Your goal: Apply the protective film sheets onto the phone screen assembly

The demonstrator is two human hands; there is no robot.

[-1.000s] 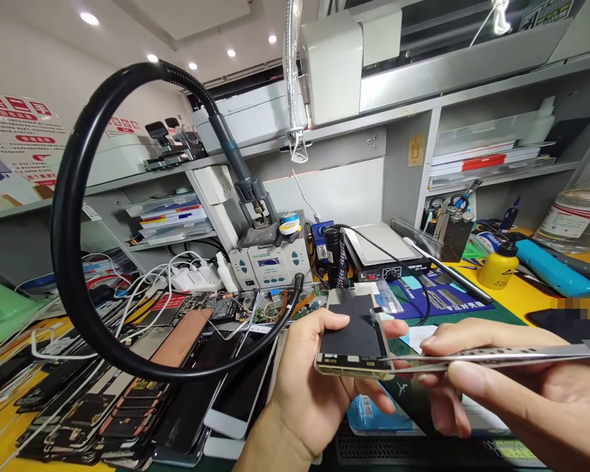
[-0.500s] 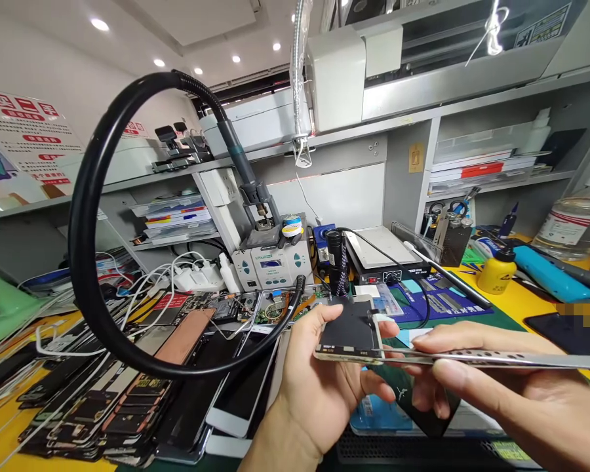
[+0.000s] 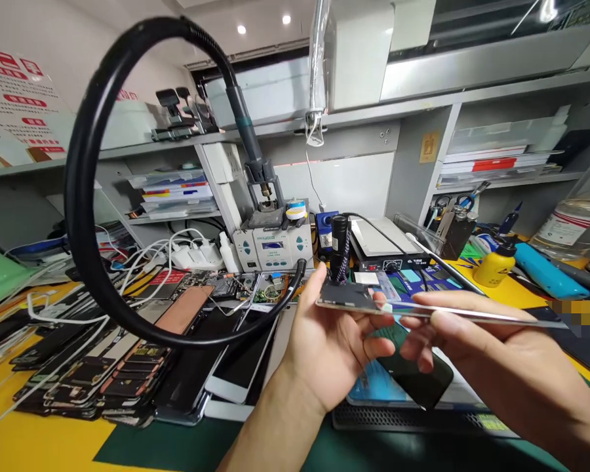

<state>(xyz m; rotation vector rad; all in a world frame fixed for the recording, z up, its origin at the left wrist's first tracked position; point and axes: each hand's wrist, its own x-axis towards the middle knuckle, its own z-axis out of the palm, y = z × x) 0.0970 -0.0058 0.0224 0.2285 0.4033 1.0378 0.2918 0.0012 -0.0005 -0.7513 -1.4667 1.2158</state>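
My left hand (image 3: 332, 341) is closed around a small phone screen (image 3: 347, 296) with a dark back and a pale edge. The screen lies nearly edge-on to my view, the thumb standing up at its left side. In my right hand (image 3: 476, 337) is a pair of metal tweezers (image 3: 496, 319), pinched between thumb and fingers and pointing left. Their tips meet the screen's right corner, where a small whitish bit shows; whether they grip it I cannot tell. Below the hands lies a dark glossy phone (image 3: 417, 370) on a blue pad (image 3: 368, 387).
Phone parts (image 3: 132, 373) lie stacked at the left. A thick black hose (image 3: 73, 196) loops up to a hot air station (image 3: 275, 252). Behind my hands stand a black flashlight-like cylinder (image 3: 340, 242) and a heating plate (image 3: 386, 242). A yellow bottle (image 3: 495, 265) stands at right.
My view has tipped down. The phone screen has tilted flatter, so less of its dark back shows. The tweezers have turned narrow side on, and a whitish bit now shows at their tips.
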